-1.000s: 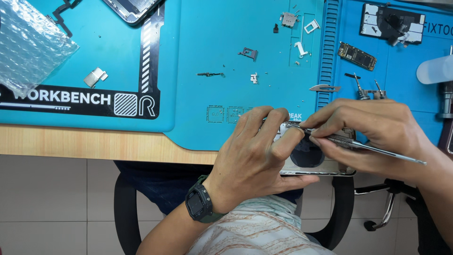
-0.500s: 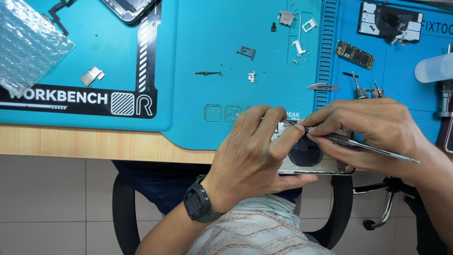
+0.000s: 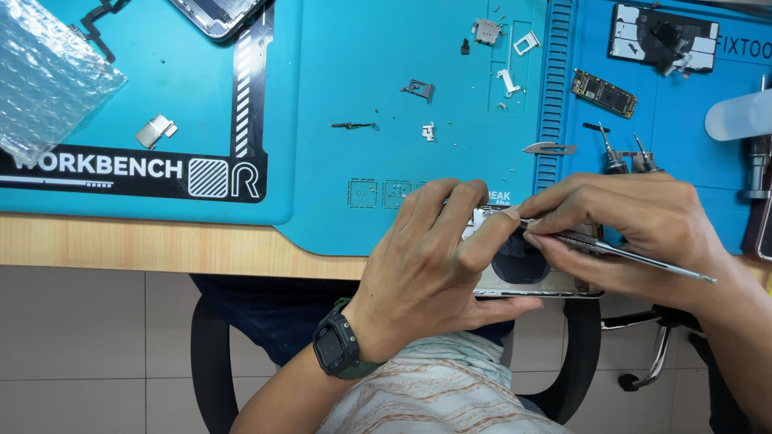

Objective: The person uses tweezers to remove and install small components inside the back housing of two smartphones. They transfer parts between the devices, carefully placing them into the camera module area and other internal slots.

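While gripped: phone frame (image 3: pixel 527 273) between hands.

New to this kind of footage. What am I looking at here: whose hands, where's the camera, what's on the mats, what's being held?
There is no machine here: a person works with two bare hands, filmed by one camera worn on their head, looking down past the desk edge to their lap.

The left hand, with a dark wristwatch, grips an opened phone body at the near edge of the blue work mat. The right hand holds thin metal tweezers, their tips at the phone's upper edge.

On the mat lie small removed parts: brackets, screws, a small circuit board and a metal shield. A sheet of bubble wrap sits far left, and another phone shell pokes in at the top.
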